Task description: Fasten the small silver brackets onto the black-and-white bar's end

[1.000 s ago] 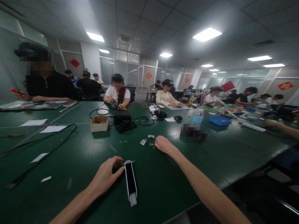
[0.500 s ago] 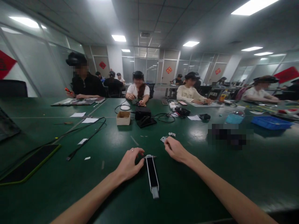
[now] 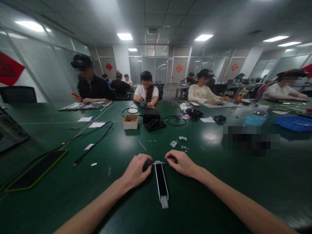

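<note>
A long narrow black device with a white frame (image 3: 161,183) lies on the green table (image 3: 209,195), pointing away from me. My left hand (image 3: 136,170) rests curled against its far end on the left side, fingers closed on that end. My right hand (image 3: 181,162) is at the same end from the right, fingertips pinched at a small metal part there that I cannot make out. A few small metal pieces (image 3: 180,143) lie loose on the table just beyond my right hand.
A cardboard box (image 3: 130,122) and a black unit with cables (image 3: 151,117) stand further back. A dark tablet (image 3: 36,169) and a black cable (image 3: 92,143) lie to the left. Blue trays (image 3: 292,123) sit at right. Several people work along the far side.
My right hand has drawn back from the loose metal pieces to the far end of the device. The left hand has stayed at that end. The camera has turned left.
</note>
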`<control>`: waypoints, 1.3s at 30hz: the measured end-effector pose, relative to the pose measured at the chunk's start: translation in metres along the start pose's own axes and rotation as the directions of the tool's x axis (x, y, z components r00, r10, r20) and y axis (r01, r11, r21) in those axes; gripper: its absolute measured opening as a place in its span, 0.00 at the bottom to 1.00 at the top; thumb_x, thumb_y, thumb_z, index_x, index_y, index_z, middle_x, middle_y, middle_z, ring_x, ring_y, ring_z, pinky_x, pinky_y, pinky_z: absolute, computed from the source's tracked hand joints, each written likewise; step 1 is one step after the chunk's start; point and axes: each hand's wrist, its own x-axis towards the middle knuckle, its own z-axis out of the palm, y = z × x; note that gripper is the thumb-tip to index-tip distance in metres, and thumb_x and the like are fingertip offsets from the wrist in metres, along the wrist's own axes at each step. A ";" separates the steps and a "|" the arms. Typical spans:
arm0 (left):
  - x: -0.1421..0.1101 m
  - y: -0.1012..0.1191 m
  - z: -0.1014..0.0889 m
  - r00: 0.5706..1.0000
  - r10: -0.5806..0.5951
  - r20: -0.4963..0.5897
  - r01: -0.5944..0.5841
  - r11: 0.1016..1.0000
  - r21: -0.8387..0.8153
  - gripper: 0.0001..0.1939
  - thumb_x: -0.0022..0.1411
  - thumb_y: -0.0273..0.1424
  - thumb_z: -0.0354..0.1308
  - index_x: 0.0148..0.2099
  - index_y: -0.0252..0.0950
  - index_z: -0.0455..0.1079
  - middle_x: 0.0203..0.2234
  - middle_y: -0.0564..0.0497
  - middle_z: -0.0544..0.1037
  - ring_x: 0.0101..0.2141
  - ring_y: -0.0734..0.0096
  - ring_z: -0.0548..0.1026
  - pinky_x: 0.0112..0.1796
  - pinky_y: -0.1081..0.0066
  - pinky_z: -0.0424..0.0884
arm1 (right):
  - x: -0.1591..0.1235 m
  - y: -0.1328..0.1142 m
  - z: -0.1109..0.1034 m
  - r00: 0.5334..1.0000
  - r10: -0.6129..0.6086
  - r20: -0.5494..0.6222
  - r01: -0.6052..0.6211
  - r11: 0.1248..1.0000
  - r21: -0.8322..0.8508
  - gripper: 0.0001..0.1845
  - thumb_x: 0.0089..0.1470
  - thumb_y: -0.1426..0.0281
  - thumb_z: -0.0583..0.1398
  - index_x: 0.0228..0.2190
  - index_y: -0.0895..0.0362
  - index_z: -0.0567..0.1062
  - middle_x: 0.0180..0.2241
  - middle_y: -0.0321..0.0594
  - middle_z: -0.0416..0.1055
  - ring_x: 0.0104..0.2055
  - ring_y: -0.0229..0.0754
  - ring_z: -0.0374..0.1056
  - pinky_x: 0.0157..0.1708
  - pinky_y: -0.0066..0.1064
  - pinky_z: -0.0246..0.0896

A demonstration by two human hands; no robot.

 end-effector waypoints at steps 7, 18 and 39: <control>0.000 -0.001 0.003 1.000 0.007 -0.011 -0.007 1.000 0.002 0.10 0.57 0.26 0.52 0.43 0.37 0.67 0.36 0.49 0.74 0.38 0.64 0.70 0.40 0.63 0.66 | 0.000 0.002 0.003 0.999 -0.044 -0.006 0.044 0.999 0.010 0.07 0.53 0.75 0.56 0.36 0.59 0.72 0.31 0.38 0.70 0.30 0.35 0.64 0.31 0.28 0.63; 0.001 -0.001 0.003 0.999 0.015 0.028 -0.015 1.000 -0.002 0.08 0.61 0.26 0.49 0.41 0.36 0.67 0.35 0.49 0.74 0.37 0.64 0.71 0.39 0.64 0.66 | -0.001 0.001 0.001 0.999 -0.012 0.049 0.009 0.998 0.070 0.08 0.54 0.74 0.56 0.36 0.59 0.73 0.33 0.38 0.72 0.32 0.36 0.66 0.32 0.27 0.63; 0.001 -0.006 0.008 0.998 0.058 -0.002 -0.058 0.998 0.013 0.07 0.61 0.25 0.50 0.42 0.37 0.66 0.35 0.50 0.74 0.37 0.65 0.71 0.39 0.64 0.66 | -0.001 0.003 0.002 0.998 -0.007 0.061 0.005 0.999 0.046 0.09 0.55 0.73 0.56 0.36 0.58 0.76 0.33 0.37 0.74 0.32 0.36 0.67 0.32 0.26 0.62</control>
